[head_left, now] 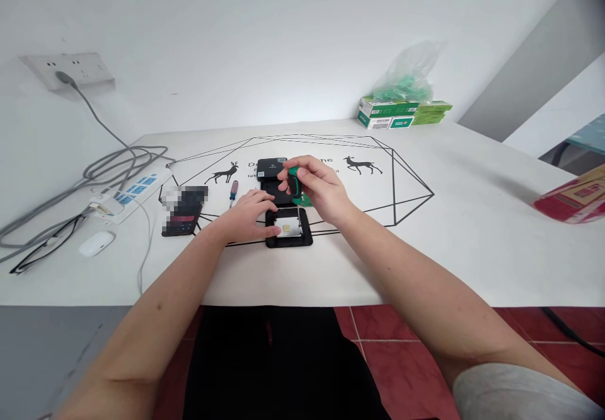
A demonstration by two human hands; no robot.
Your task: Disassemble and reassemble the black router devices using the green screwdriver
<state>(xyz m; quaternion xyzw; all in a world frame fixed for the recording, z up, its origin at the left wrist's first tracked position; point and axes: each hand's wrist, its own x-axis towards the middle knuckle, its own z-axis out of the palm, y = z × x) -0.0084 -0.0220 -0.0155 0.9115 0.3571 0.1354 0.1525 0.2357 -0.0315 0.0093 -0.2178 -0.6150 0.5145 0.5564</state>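
My right hand [324,186] is closed around the green-and-black handle of a screwdriver [295,185]. The shaft points down, with its tip at the right part of a silvery-white plate [289,226] that bears a small yellowish mark. That plate sits in a rectangular black casing [307,238] lying flat on the table. With thumb and fingers at its left side, my left hand [246,215] holds the casing. Just behind lie another black casing part [274,192], a black box-shaped piece [271,167] with small labels, and a green circuit board [306,200] partly hidden by my right hand.
A second screwdriver [234,192] and a phone [185,212] lie to the left. Farther left are a power strip [142,190] with cables, glasses [45,246] and a white earbud case [97,243]. Green boxes [390,112] under a plastic bag [409,76] stand back right.
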